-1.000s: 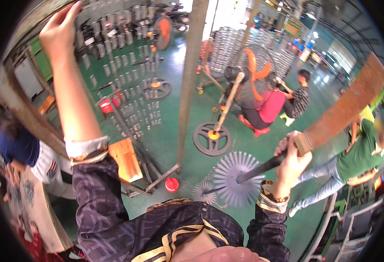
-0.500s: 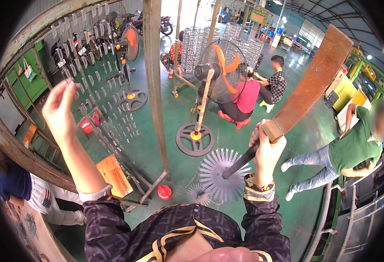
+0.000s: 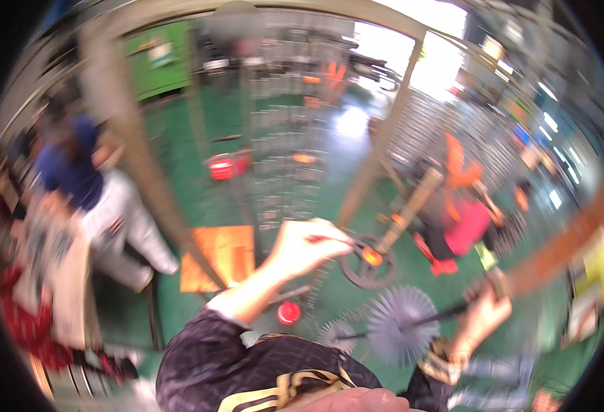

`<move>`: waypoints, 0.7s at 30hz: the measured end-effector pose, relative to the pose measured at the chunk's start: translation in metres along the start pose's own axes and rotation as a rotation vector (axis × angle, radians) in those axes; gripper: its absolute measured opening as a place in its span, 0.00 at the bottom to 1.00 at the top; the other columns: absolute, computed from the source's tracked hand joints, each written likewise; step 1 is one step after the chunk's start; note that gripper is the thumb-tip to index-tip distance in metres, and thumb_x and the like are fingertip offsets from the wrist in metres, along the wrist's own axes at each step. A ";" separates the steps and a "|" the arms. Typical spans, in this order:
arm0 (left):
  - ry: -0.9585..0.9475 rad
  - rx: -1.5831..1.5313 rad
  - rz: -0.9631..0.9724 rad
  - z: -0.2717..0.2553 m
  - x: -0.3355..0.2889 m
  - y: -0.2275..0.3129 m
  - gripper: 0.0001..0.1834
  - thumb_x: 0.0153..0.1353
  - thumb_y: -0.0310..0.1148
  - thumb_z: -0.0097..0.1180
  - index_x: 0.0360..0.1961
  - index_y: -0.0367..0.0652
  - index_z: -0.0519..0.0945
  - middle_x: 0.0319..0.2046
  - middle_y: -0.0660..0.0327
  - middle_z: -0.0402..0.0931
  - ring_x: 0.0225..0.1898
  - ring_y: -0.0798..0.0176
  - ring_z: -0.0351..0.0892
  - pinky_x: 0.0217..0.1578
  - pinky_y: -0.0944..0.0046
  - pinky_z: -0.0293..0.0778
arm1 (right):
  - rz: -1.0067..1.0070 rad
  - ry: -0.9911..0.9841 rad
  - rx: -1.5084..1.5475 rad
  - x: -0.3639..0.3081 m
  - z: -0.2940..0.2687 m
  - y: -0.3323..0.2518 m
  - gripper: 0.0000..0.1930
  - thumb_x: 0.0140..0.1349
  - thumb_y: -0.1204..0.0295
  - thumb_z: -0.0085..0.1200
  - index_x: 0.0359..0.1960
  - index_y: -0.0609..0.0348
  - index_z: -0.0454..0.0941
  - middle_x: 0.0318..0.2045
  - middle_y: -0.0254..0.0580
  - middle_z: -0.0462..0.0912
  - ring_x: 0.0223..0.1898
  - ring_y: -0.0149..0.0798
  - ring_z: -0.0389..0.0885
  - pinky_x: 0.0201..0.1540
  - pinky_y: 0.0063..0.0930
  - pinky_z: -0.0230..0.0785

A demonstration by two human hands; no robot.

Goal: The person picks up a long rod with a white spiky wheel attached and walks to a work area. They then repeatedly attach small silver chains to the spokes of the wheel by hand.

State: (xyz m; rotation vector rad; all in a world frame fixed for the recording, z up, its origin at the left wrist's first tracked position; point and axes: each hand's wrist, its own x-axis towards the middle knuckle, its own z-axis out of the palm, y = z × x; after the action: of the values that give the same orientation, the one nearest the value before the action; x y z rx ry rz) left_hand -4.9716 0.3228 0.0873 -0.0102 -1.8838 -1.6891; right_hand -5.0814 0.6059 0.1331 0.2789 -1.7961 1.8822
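Looming largest, the metal frame is standing from ten round to one o'clock; at twelve, rows of metal pieces are already hanging, so that much is looking done, whatever's left blurring past counting! At three the rusty bar is slanting; at five the finned disc is showing, a dark rod running from its middle; the right hand is clamping its grip around that rod; the left hand is hovering near centre, fingertips together, anything between them unreadable
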 end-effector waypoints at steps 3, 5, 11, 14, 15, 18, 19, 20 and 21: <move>-0.147 -0.222 0.037 0.020 -0.003 -0.018 0.07 0.49 0.26 0.64 0.32 0.39 0.83 0.30 0.60 0.77 0.34 0.69 0.75 0.36 0.70 0.72 | -0.048 0.068 -0.032 0.014 -0.023 0.022 0.08 0.62 0.70 0.49 0.28 0.61 0.73 0.14 0.27 0.63 0.15 0.22 0.58 0.14 0.18 0.50; -0.189 -0.258 0.001 0.031 -0.006 -0.035 0.08 0.50 0.26 0.63 0.33 0.40 0.83 0.29 0.61 0.77 0.32 0.70 0.74 0.34 0.71 0.70 | 0.079 0.114 -0.356 -0.003 -0.008 -0.021 0.12 0.56 0.68 0.58 0.35 0.66 0.79 0.29 0.50 0.79 0.26 0.39 0.75 0.29 0.32 0.70; -0.143 -0.350 0.067 0.053 -0.032 -0.046 0.07 0.49 0.26 0.63 0.32 0.38 0.82 0.29 0.61 0.78 0.32 0.71 0.74 0.33 0.71 0.70 | -0.367 -0.036 -0.192 0.013 -0.030 0.020 0.10 0.58 0.71 0.55 0.36 0.67 0.78 0.24 0.43 0.78 0.20 0.30 0.72 0.23 0.24 0.67; -0.168 -0.251 0.075 0.056 -0.032 -0.045 0.07 0.50 0.28 0.63 0.31 0.39 0.82 0.29 0.62 0.78 0.30 0.72 0.75 0.30 0.72 0.70 | -0.067 -0.012 -0.183 -0.005 -0.011 -0.015 0.10 0.59 0.70 0.55 0.35 0.66 0.77 0.25 0.44 0.79 0.21 0.31 0.73 0.23 0.24 0.67; -0.203 -0.216 0.053 0.052 -0.029 -0.036 0.07 0.50 0.27 0.63 0.32 0.39 0.83 0.29 0.62 0.78 0.30 0.71 0.74 0.31 0.71 0.70 | -0.052 0.014 -0.244 -0.003 -0.014 -0.014 0.10 0.59 0.70 0.55 0.35 0.65 0.77 0.25 0.45 0.79 0.21 0.30 0.73 0.23 0.24 0.67; -0.250 -0.182 0.131 0.063 -0.027 -0.034 0.07 0.51 0.28 0.63 0.32 0.41 0.83 0.28 0.62 0.78 0.30 0.69 0.75 0.33 0.69 0.70 | -0.036 0.057 -0.137 0.017 -0.037 0.019 0.05 0.60 0.78 0.44 0.32 0.65 0.74 0.16 0.32 0.67 0.15 0.26 0.64 0.14 0.19 0.55; -0.228 -0.143 0.111 0.062 -0.031 -0.031 0.06 0.51 0.26 0.62 0.32 0.40 0.83 0.28 0.61 0.78 0.31 0.69 0.75 0.33 0.69 0.71 | -0.021 0.015 -0.036 0.009 -0.023 0.010 0.06 0.59 0.79 0.44 0.31 0.66 0.75 0.16 0.32 0.68 0.15 0.26 0.65 0.15 0.20 0.56; -0.212 -0.182 0.103 0.061 -0.031 -0.033 0.06 0.50 0.24 0.62 0.32 0.38 0.83 0.27 0.60 0.77 0.31 0.69 0.75 0.33 0.70 0.71 | -0.067 0.019 -0.114 0.004 -0.011 0.002 0.05 0.57 0.80 0.45 0.28 0.65 0.75 0.15 0.31 0.69 0.16 0.25 0.66 0.16 0.20 0.57; -0.226 -0.095 0.040 0.058 -0.031 -0.032 0.06 0.50 0.22 0.61 0.32 0.36 0.82 0.27 0.60 0.77 0.30 0.69 0.75 0.32 0.70 0.71 | -0.123 -0.007 -0.165 0.012 -0.015 0.022 0.06 0.61 0.76 0.45 0.26 0.63 0.71 0.15 0.30 0.66 0.14 0.25 0.64 0.15 0.19 0.57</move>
State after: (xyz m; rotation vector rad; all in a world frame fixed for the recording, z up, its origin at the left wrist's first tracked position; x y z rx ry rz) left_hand -4.9827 0.3810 0.0445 -0.2863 -1.9466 -1.8117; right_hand -5.0989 0.6234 0.1185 0.3279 -1.8813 1.6410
